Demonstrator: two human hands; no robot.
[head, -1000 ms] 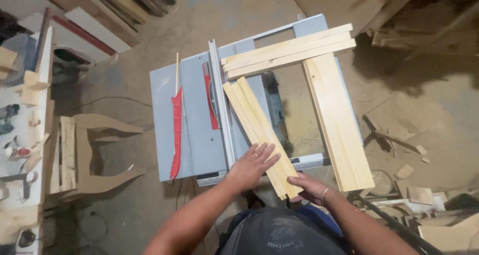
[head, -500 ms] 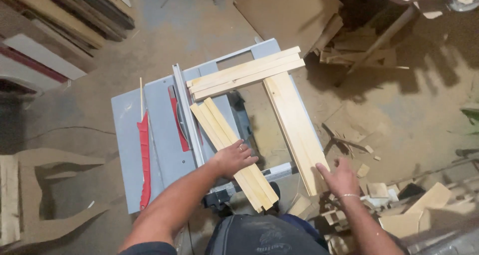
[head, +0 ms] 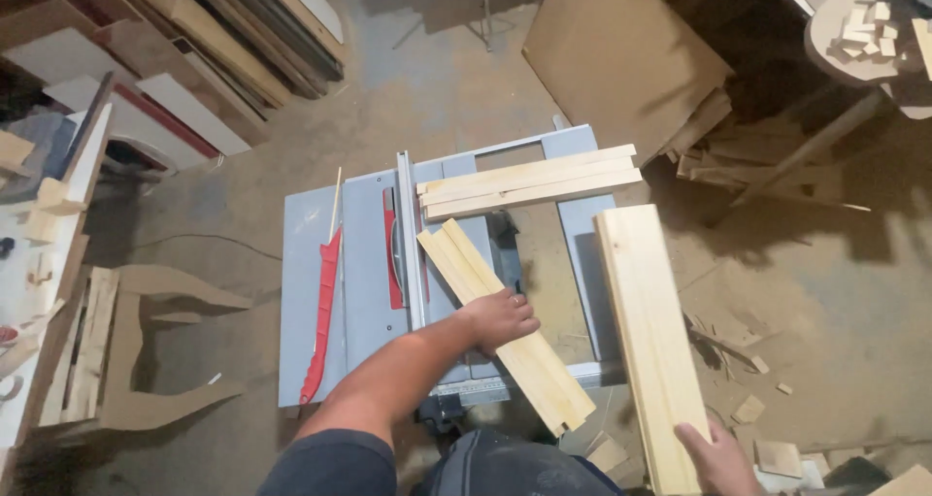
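While left hand [head: 503,319] presses strips [head: 500,321] | right hand [head: 716,457] grips plank [head: 649,331] end

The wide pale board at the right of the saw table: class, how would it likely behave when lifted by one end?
The wide board looks stiff: it runs straight with no sag, though the right hand holds only its near end. Its length beyond that hand probably makes it front-heavy and apt to dip. Its flat faces mean it should slide, not roll, on the saw table.
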